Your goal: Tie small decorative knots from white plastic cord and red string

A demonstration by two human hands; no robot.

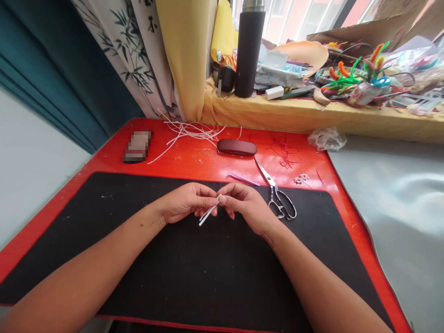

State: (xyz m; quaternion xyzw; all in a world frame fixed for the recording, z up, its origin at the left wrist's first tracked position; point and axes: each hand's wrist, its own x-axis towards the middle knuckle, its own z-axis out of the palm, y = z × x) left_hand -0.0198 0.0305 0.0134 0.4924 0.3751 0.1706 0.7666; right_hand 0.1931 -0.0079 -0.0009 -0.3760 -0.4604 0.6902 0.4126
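Observation:
Over the black mat [208, 273], my two hands meet fingertip to fingertip. White cord pieces [207, 216] are pinched between them, their free ends pointing down and to the left. My left hand [189, 202] closes thumb and fingers on the cord from the left. From the other side my right hand [244, 203] pinches it near its upper end. The part under the fingertips is hidden. Just right of my right hand lie scissors [277, 194] with dark handles, blades pointing away. A thin purple tool [243, 179] rests on the mat's far edge.
On the red table [194, 162] lie a tangle of white cords [194, 131], a maroon case [237, 147], red threads [285, 152], small beaded pieces [301, 178] and a blurred-out object [137, 146]. A black thermos [249, 53] and craft clutter stand on the sill.

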